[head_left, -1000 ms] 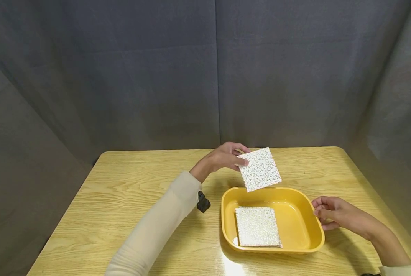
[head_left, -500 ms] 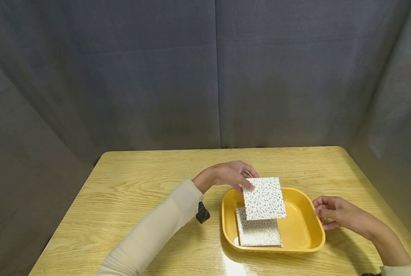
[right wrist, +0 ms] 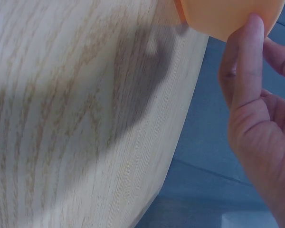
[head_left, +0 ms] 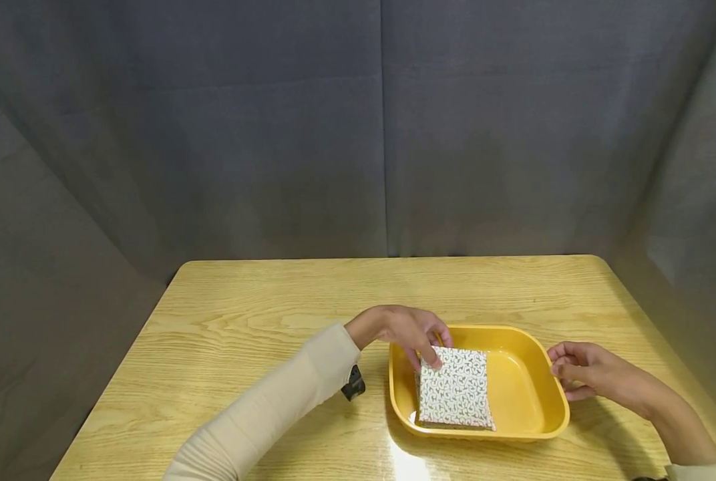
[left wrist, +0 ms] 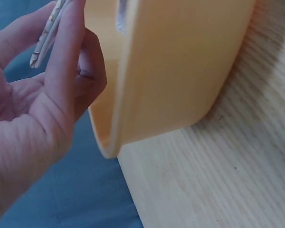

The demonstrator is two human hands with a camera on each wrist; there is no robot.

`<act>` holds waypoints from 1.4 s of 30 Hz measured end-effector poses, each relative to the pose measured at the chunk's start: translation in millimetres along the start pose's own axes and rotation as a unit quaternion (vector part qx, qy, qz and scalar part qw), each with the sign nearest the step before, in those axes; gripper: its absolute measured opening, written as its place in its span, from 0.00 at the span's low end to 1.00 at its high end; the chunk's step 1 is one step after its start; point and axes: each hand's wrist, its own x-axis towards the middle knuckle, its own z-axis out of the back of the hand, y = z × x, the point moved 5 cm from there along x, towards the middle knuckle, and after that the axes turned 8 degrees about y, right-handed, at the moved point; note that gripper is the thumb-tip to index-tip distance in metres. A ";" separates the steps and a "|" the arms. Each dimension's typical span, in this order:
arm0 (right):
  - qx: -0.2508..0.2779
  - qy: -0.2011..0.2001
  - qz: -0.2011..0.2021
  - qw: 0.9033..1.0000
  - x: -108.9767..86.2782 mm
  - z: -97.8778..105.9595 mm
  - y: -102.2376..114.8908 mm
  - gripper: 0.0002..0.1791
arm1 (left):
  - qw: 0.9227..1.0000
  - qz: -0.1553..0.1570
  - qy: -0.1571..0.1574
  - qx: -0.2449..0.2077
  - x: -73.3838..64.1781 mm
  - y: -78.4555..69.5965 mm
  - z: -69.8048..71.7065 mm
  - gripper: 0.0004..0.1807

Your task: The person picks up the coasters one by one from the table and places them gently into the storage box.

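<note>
My left hand (head_left: 409, 332) pinches the far-left corner of a thin white square with a small scroll-like pattern (head_left: 457, 391). In the left wrist view the square (left wrist: 47, 35) appears edge-on between thumb and fingers. It lies low inside a yellow plastic tub (head_left: 523, 394), over a stack of similar squares that it mostly covers. Whether it touches the stack I cannot tell. At the tub's right side, my right hand (head_left: 598, 374) holds the rim between thumb and fingers. The right wrist view shows a fingertip against the tub's outer wall (right wrist: 218, 16).
The tub stands on a light wood-grain table (head_left: 262, 300), right of its middle. Grey curtains (head_left: 274, 133) hang behind the table and at both sides. The right part of the tub's floor shows beside the squares.
My left hand has brought the patterned square from above the tub's far rim toward me and down over the stack. My right hand has stayed at the tub's rim.
</note>
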 end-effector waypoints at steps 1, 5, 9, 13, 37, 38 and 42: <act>0.001 0.001 0.001 1.000 -0.1 -0.1 0.1 0.13 | 1.000 0.004 0.000 0.000 0.9 1.0 -1.4 0.25; 0.006 0.006 0.007 1.000 -0.1 -0.8 0.3 0.12 | 1.000 0.018 -0.007 0.003 4.1 4.0 -5.9 0.25; 0.010 0.009 0.010 1.000 0.7 -0.7 -0.1 0.12 | 0.999 0.032 -0.026 0.024 5.7 4.7 -9.1 0.23; 0.011 0.009 0.010 1.000 0.9 -0.3 -0.9 0.12 | 0.996 0.043 -0.056 0.060 6.1 4.4 -11.2 0.19; 0.001 0.004 0.007 1.000 0.6 0.2 -2.0 0.13 | 0.836 0.165 -0.236 0.467 11.8 -9.1 -32.7 0.29; -0.001 0.003 0.006 1.000 1.0 0.2 -1.6 0.14 | 0.834 0.166 -0.237 0.470 11.5 -9.2 -32.6 0.28; -0.009 -0.009 -0.009 1.000 3.6 0.4 -0.4 0.14 | 0.832 0.166 -0.240 0.473 9.3 -9.2 -32.0 0.26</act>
